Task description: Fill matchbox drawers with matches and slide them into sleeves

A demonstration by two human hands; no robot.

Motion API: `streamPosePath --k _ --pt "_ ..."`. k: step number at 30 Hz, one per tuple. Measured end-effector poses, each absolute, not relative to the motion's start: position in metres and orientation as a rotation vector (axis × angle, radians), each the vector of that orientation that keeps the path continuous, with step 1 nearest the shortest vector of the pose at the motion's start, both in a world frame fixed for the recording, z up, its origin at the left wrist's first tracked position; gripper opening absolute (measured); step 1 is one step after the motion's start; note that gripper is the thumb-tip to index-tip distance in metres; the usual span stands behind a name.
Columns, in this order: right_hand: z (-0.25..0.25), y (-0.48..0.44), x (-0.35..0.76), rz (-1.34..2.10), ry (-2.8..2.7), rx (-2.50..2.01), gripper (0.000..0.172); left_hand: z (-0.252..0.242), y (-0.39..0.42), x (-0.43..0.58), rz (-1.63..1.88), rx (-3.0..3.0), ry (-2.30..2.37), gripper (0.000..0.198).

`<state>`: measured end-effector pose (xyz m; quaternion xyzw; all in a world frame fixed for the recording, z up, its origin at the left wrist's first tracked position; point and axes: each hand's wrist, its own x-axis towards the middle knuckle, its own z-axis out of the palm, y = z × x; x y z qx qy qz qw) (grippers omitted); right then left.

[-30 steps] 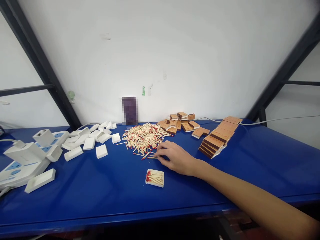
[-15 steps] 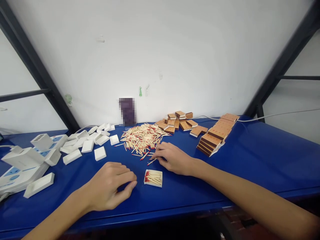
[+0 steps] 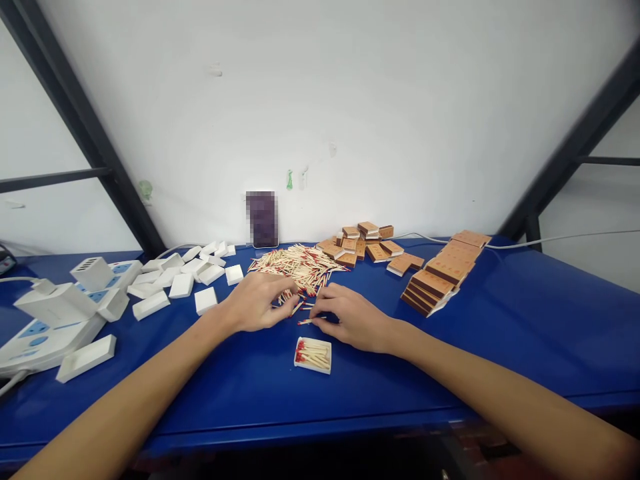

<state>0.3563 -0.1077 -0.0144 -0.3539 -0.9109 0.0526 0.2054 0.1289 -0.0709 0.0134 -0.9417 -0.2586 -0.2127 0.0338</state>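
A heap of loose matches [image 3: 300,263] with red heads lies in the middle of the blue table. My left hand [image 3: 260,301] reaches over the heap's front left edge, thumb and fingers apart around a few loose matches, holding none that I can see. Just right of it, my right hand [image 3: 353,319] pinches matches [image 3: 306,322] between thumb and fingertips, close to the tabletop; how many is unclear. In front of both hands sits a white matchbox tray [image 3: 313,368] partly filled with matches, their red heads to the left.
White matchbox trays [image 3: 181,286] are scattered at left, beside a power strip [image 3: 30,347] with chargers. Brown matchbox sleeves or boxes [image 3: 380,250] lie behind the heap, and a leaning row of boxes [image 3: 445,270] stands at right. A phone [image 3: 264,220] leans against the wall.
My left hand has moved forward and right, from beside the tray to the heap's front edge. My right hand stays near the same loose matches. The view has shifted slightly.
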Motion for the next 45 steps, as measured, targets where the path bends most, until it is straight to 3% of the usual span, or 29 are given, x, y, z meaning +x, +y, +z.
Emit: streamPosePath --k 4,13,27,30,37,45 --pt "-0.016 -0.105 0.357 0.137 -2.541 -1.009 0.015 0.008 -0.073 0.122 -0.637 -2.924 -0.970 0.033" --pt "-0.020 -0.102 0.361 0.139 -2.455 -1.052 0.019 0.000 -0.076 0.119 -0.603 -2.967 -1.002 0.021" --pt "-0.021 -0.101 0.361 0.213 -2.464 -1.033 0.023 0.015 -0.084 0.121 -0.412 -2.769 -1.355 0.045" --pt "-0.020 -0.102 0.360 0.281 -2.459 -0.964 0.024 0.015 -0.087 0.121 -0.519 -2.838 -1.255 0.042" --pt "-0.021 -0.098 0.361 0.310 -2.451 -0.917 0.018 0.004 -0.083 0.125 -0.363 -3.058 -0.968 0.021" --pt "-0.019 -0.101 0.358 0.358 -2.453 -0.836 0.018 0.007 -0.084 0.125 -0.396 -2.946 -1.037 0.021"
